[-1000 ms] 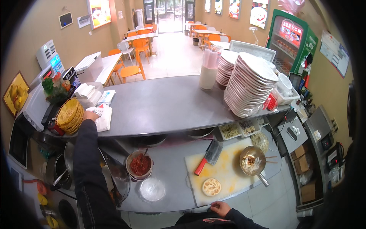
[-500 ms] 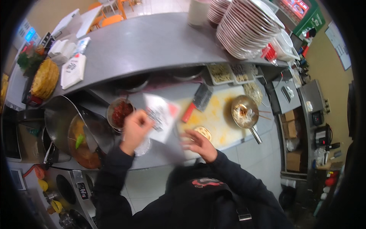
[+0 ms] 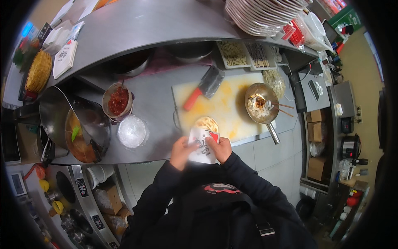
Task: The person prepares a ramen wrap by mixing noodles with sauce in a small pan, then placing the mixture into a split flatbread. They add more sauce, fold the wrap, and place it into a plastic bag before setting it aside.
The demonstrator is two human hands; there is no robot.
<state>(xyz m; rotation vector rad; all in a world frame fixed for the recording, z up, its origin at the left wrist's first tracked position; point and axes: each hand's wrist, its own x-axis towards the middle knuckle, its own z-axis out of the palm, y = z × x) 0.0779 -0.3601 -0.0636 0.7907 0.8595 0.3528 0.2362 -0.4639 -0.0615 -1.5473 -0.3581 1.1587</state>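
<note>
Close to my body, a white paper bag [image 3: 202,152] with dark print and a red corner is held between both hands. My left hand [image 3: 180,152] grips its left side, the fingers slightly blurred. My right hand [image 3: 222,149] is closed on the right side, thumb over the red corner. Just beyond the bag, a round pale flatbread [image 3: 207,123] lies at the near edge of the cutting board [image 3: 238,124], partly covered by the bag. A cleaver [image 3: 211,83] with a red handle rests farther back on the board. To the right stands a steel pan [image 3: 261,89] holding white food and chopsticks.
Left of the board are a tub of red sauce [image 3: 117,103] and a round plastic-covered thing [image 3: 132,131]. A large pot [image 3: 56,110] stands at far left. Beyond, a raised counter [image 3: 145,25] carries stacked plates [image 3: 265,18], paper bags [image 3: 65,59] and flatbreads [image 3: 39,71]. Ingredient trays [image 3: 233,54] sit below it.
My left hand has brought the paper bag rightward and down toward my body. My right hand, empty and spread before, now grips the bag too. The view has shifted.
</note>
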